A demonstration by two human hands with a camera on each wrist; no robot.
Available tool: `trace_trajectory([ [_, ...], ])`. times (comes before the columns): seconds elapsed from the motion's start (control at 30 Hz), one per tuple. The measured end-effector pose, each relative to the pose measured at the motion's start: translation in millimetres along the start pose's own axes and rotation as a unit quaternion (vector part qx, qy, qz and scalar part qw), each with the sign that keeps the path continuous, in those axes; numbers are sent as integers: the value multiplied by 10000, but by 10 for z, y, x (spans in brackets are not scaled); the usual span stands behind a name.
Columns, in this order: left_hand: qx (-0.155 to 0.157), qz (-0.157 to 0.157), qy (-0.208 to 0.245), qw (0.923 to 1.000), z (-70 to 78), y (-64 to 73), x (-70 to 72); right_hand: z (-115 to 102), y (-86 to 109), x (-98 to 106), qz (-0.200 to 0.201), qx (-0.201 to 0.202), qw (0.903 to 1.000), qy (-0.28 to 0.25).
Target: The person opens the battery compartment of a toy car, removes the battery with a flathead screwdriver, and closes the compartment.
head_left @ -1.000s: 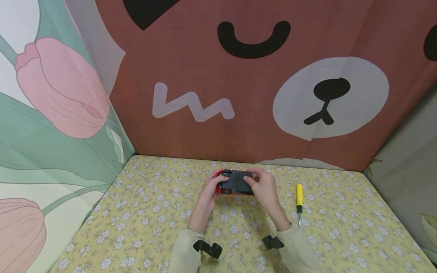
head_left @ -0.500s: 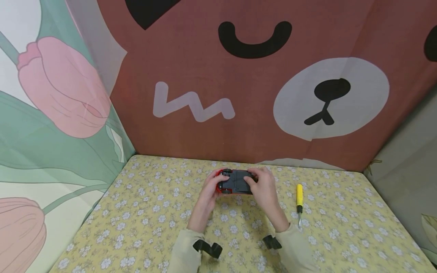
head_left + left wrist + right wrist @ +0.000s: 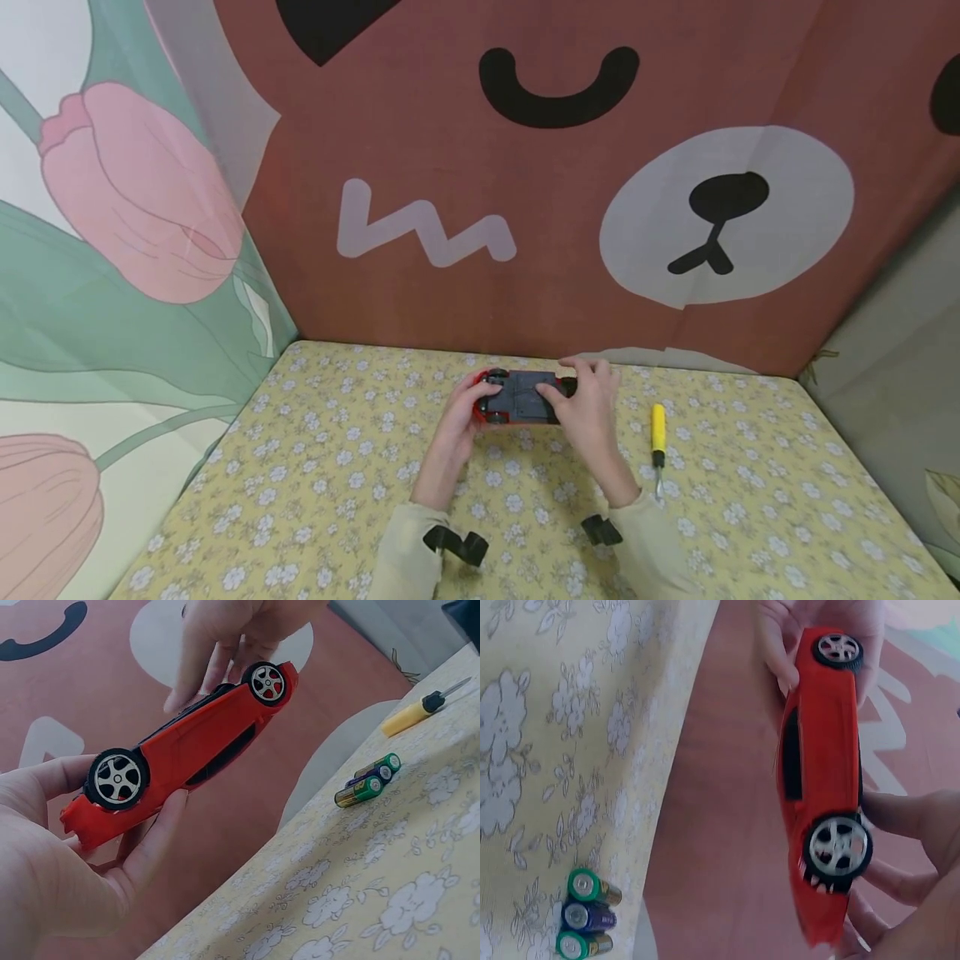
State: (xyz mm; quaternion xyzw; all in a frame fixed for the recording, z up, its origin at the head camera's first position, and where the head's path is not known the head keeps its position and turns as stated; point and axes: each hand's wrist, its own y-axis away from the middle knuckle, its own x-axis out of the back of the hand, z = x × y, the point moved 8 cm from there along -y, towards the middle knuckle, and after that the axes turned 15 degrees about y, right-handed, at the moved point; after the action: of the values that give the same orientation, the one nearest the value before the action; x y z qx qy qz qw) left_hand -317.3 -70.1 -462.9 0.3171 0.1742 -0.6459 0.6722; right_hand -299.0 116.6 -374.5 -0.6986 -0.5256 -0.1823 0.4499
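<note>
A red toy car [image 3: 525, 398] is held upside down above the table, its dark underside facing the head view. My left hand [image 3: 453, 408] grips one end, with the thumb on the underside near a pair of wheels. At the other end, the thumb of my right hand [image 3: 588, 408] touches the flat underside panel. The other right fingers are raised, and in the right wrist view they lie close to the end of the car [image 3: 821, 757]. Several silver-spoked wheels show in the left wrist view on the car [image 3: 202, 742].
A screwdriver [image 3: 658, 437] with a yellow handle lies on the flowered tablecloth [image 3: 315, 483], right of my right hand. Three batteries [image 3: 369, 780] stand or lie side by side on the table. A printed bear curtain [image 3: 420, 308] hangs behind the table.
My right fingers have lifted and shifted right, uncovering a dark wheel at the car's right end. The thumb stays on the underside, and my left hand keeps its hold.
</note>
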Motion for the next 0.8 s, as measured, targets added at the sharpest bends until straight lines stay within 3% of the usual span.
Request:
trace_trajectory([
  [0.17,4,-17,106,9999,18,6,-14,185,-46,21,-536,-344,9955,-699],
  [0.43,10,42,201,9998,40,23,-7,371,-18,-94,-1820,-943,9705,-1267],
  [0.57,-49,-4,307,9995,58,24,-8,395,11,-143,-2116,-993,9616,-1442],
  [0.8,-50,-99,364,9993,69,17,-1,403,47,-195,-2273,-1065,9474,-1987],
])
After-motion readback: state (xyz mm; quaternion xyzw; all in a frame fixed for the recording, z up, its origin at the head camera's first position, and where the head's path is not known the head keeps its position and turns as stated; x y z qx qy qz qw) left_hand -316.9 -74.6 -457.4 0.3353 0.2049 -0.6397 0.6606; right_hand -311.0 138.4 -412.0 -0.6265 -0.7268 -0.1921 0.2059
